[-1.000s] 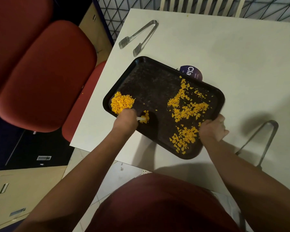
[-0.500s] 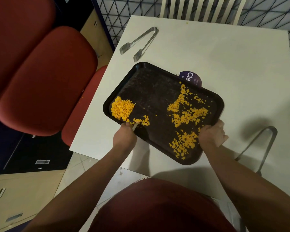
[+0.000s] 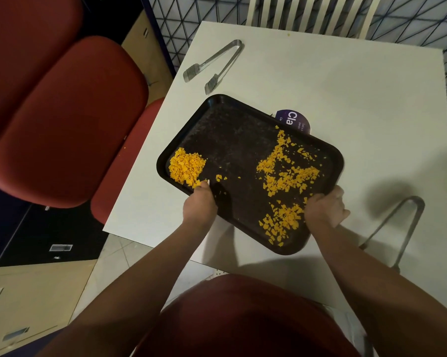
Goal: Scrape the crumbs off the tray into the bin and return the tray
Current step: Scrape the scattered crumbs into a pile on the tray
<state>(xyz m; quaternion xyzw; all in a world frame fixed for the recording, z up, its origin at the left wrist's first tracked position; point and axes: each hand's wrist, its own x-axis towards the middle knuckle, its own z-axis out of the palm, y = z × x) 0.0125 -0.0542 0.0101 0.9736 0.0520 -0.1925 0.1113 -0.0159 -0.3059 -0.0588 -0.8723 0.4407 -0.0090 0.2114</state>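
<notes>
— Why is the black tray (image 3: 232,140) held that way on the white desk (image 3: 346,94)?

— It is steadied at its near right edge by the right hand (image 3: 325,210), fingers curled round the rim, while orange crumbs (image 3: 285,176) are gathered into a heap (image 3: 186,167) at the left corner.

— And the left hand (image 3: 199,204)?

— Its fingers are closed on what may be a small pale scraper; only the tip is seen. No bin is shown.
</notes>
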